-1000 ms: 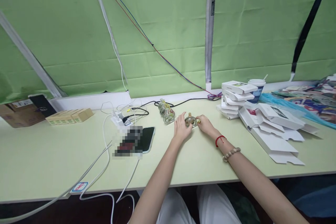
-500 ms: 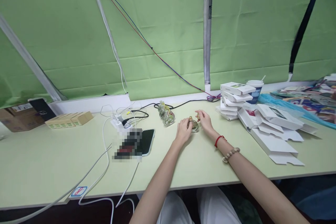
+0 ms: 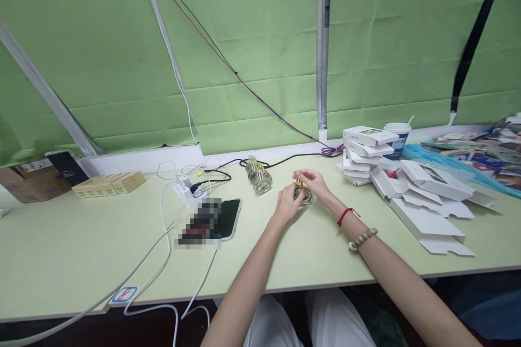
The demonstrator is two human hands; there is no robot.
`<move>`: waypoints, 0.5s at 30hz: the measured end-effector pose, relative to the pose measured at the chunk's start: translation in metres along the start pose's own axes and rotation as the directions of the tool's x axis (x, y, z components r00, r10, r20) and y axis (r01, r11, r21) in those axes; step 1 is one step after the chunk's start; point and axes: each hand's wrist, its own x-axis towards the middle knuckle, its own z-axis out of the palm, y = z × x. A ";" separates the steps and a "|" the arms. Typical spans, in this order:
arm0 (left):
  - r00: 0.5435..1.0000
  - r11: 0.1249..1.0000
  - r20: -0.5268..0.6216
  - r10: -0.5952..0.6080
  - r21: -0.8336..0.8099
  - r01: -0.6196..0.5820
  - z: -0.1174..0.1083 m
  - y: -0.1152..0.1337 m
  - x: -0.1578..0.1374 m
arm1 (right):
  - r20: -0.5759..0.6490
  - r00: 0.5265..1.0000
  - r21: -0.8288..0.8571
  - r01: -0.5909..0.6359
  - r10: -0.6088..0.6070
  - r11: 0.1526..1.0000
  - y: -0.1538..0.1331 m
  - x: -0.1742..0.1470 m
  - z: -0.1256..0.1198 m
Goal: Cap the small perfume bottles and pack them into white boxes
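Note:
A round glass perfume bottle stands on the table, its lower part showing between my hands. My left hand grips it from the left side, fingers curled round it. At the bottle's neck, my right hand pinches a small gold perfume nozzle from above. The fingers partly cover where the nozzle meets the neck, so I cannot tell whether it is seated. Several more perfume bottles with gold tops stand in a row to the left, beyond my left hand.
White boxes are stacked at the right, with opened flat cartons in front and a paper cup behind. A phone, a power strip and cables lie left. Small yellowish boxes sit farther left.
My right hand has moved left with the gold nozzle, from beside the bottle to over its neck. The left hand and bottle have shifted slightly right.

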 end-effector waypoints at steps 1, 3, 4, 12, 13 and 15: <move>1.000 1.000 0.000 -0.003 0.003 0.003 0.000 -0.001 0.000 | 0.009 1.000 -0.016 -0.012 0.012 1.000 0.000 -0.001 0.000; 1.000 1.000 0.000 -0.007 0.004 0.007 0.001 -0.001 0.000 | 0.012 1.000 -0.049 -0.021 0.022 0.999 0.000 -0.001 0.000; 1.000 1.000 0.002 -0.007 0.005 0.007 0.002 -0.002 -0.001 | 0.001 1.000 -0.063 -0.019 0.019 0.998 0.000 -0.001 -0.001; 1.000 1.000 0.022 -0.006 0.026 0.006 0.003 -0.001 -0.002 | -0.060 0.996 -0.026 -0.061 0.060 0.998 0.013 0.002 -0.003; 1.000 1.000 0.025 -0.005 0.021 0.005 0.003 -0.002 -0.002 | -0.057 0.996 -0.013 -0.068 0.067 0.998 0.015 0.002 -0.003; 0.999 1.000 0.033 -0.008 0.021 0.007 0.004 -0.003 -0.002 | -0.053 0.996 0.012 -0.076 0.077 0.997 0.016 0.002 -0.003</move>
